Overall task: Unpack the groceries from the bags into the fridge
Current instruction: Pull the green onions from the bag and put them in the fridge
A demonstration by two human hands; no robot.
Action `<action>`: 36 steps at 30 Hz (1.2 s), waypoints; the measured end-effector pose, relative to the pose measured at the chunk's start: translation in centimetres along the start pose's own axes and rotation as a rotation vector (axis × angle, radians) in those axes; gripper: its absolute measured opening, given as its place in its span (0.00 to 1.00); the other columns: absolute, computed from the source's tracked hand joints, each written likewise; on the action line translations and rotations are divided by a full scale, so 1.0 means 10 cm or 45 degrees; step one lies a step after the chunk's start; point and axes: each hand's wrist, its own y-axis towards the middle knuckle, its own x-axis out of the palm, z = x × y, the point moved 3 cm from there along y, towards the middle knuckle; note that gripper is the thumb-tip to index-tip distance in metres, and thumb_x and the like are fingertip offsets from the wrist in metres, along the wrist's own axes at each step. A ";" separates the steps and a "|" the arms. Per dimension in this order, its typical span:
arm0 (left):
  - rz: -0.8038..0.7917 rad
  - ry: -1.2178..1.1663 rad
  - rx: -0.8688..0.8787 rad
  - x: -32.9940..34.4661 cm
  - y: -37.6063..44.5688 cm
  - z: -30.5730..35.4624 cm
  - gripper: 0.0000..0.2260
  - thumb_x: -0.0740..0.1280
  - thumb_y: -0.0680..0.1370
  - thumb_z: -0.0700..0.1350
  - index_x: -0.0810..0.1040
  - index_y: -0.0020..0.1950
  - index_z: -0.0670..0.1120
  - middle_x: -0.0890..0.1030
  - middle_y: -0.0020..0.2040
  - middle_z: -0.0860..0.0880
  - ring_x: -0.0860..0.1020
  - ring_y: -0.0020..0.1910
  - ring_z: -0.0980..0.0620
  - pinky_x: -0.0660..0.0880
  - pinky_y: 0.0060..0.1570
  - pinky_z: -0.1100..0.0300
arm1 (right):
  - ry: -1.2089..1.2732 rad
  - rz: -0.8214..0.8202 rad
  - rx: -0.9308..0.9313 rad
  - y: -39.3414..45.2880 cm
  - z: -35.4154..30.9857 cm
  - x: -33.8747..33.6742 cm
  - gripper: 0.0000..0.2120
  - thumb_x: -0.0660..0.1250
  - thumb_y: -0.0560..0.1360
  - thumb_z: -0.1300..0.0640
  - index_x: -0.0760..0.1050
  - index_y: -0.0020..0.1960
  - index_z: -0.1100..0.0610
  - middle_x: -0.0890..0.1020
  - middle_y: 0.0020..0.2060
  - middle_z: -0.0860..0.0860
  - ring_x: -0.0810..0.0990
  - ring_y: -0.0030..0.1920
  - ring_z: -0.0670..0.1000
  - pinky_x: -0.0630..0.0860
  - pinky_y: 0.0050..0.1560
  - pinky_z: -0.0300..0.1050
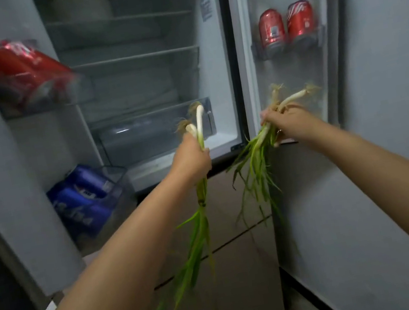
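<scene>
Left hand (192, 157) closed round one bunch of spring onions (205, 190), right hand (287, 122) gripping a second bunch (260, 161), both raised before the open fridge (147, 83), roots up, leaves dangling. Likely trouble: limp leaves snagging on the crisper drawer (140, 138) edge, or loose stalks slipping free from the right bunch.

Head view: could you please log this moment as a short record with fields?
left hand: grips spring onions, roots up, leaves hanging
right hand: grips a second bunch, roots up
fridge: both doors open, shelves look bare
drawer: clear, closed
right door: two red cans
left door: red cans above, blue cans below
</scene>
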 end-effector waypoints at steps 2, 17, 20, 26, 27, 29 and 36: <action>0.102 0.031 0.015 -0.02 0.34 0.07 0.19 0.59 0.81 0.42 0.61 0.70 0.40 0.74 0.62 0.37 0.78 0.57 0.38 0.75 0.58 0.46 | 0.048 -0.014 -0.024 0.36 0.11 0.05 0.15 0.59 0.79 0.57 0.71 0.34 0.55 0.76 0.29 0.52 0.78 0.33 0.49 0.79 0.32 0.36; 0.085 0.316 -0.023 -0.56 3.50 -0.25 0.12 0.56 0.81 0.38 0.66 0.64 0.38 0.70 0.34 0.47 0.70 0.29 0.51 0.72 0.33 0.57 | 0.604 0.013 0.053 3.69 0.33 0.83 0.10 0.65 0.76 0.58 0.69 0.37 0.55 0.75 0.35 0.51 0.78 0.32 0.47 0.78 0.25 0.34; 0.172 0.430 -0.050 -0.74 4.00 -0.38 0.15 0.55 0.80 0.36 0.65 0.67 0.38 0.70 0.37 0.45 0.71 0.30 0.48 0.72 0.33 0.57 | 0.793 -0.063 0.178 4.30 0.46 1.19 0.11 0.63 0.77 0.59 0.66 0.37 0.56 0.74 0.34 0.52 0.77 0.19 0.45 0.80 0.31 0.38; 0.265 0.750 -0.119 -1.03 4.54 -0.59 0.22 0.57 0.80 0.36 0.60 0.74 0.43 0.73 0.65 0.37 0.76 0.56 0.40 0.73 0.51 0.53 | 1.117 -0.322 0.411 5.38 0.56 1.98 0.06 0.57 0.80 0.61 0.67 0.44 0.58 0.71 0.35 0.55 0.75 0.36 0.54 0.75 0.57 0.52; 0.242 0.797 -0.136 -1.06 4.60 -0.65 0.22 0.57 0.80 0.37 0.60 0.74 0.44 0.73 0.65 0.38 0.76 0.56 0.41 0.72 0.51 0.53 | 1.172 -0.366 0.446 5.51 0.56 2.13 0.03 0.56 0.80 0.61 0.68 0.50 0.59 0.73 0.38 0.56 0.79 0.43 0.57 0.73 0.59 0.53; 0.226 0.885 -0.168 -1.13 4.71 -0.76 0.19 0.57 0.80 0.39 0.62 0.72 0.43 0.72 0.65 0.39 0.74 0.60 0.42 0.69 0.55 0.54 | 1.266 -0.433 0.532 5.75 0.57 2.42 0.07 0.54 0.81 0.62 0.70 0.53 0.63 0.77 0.46 0.60 0.78 0.56 0.60 0.80 0.50 0.44; 0.129 0.973 -0.200 -1.20 5.16 -1.01 0.24 0.56 0.81 0.40 0.54 0.77 0.46 0.66 0.73 0.42 0.68 0.69 0.44 0.64 0.68 0.55 | 1.045 -0.656 0.735 5.95 0.83 2.85 0.15 0.61 0.77 0.64 0.67 0.64 0.63 0.68 0.68 0.63 0.70 0.67 0.63 0.76 0.54 0.54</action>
